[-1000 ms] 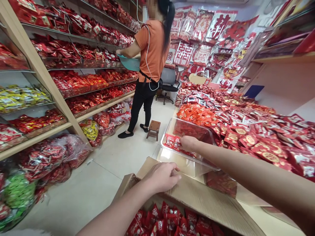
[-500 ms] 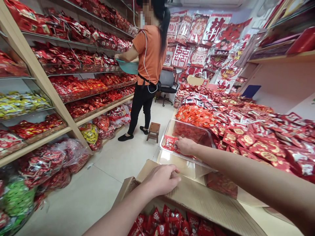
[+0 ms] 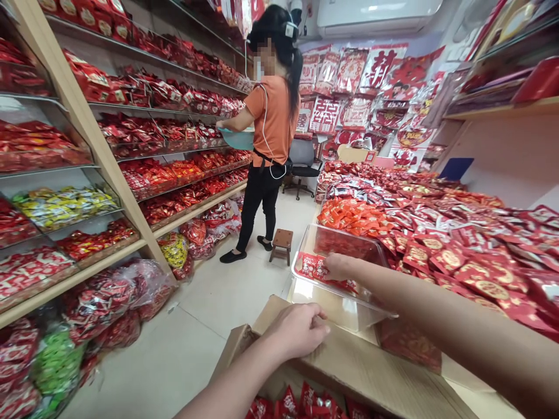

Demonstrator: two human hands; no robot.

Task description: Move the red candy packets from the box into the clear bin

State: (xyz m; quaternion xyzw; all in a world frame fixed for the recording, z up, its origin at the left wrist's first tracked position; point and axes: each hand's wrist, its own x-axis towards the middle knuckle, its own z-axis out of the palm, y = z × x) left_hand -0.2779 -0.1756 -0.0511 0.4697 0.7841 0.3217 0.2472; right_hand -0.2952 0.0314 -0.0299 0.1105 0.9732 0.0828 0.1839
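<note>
My right hand [image 3: 339,267] reaches into a clear plastic tray [image 3: 345,306], its fingers closed on a small red packet [image 3: 315,266] with white print. More red packets lie in a row along the tray's near side. Close to me, my left hand [image 3: 301,330] is over the flap of an opened cardboard box [image 3: 367,362]; its fingers are curled and nothing shows in them. Inside that box are several small red packets [image 3: 308,402], partly cut off by the lower edge of the view.
Heaps of red packets [image 3: 454,256] cover the table on the right. A person in an orange top [image 3: 275,122] stands at the left shelves [image 3: 174,145] with a teal basin [image 3: 238,138]. A wooden stool [image 3: 282,240] stands on the floor. Filled bags [image 3: 117,297] lie below the shelves.
The view has shifted, so the surroundings appear lower and further right. My right hand remains at the packets in the tray. My left hand's fingers have curled in closer to the thumb.
</note>
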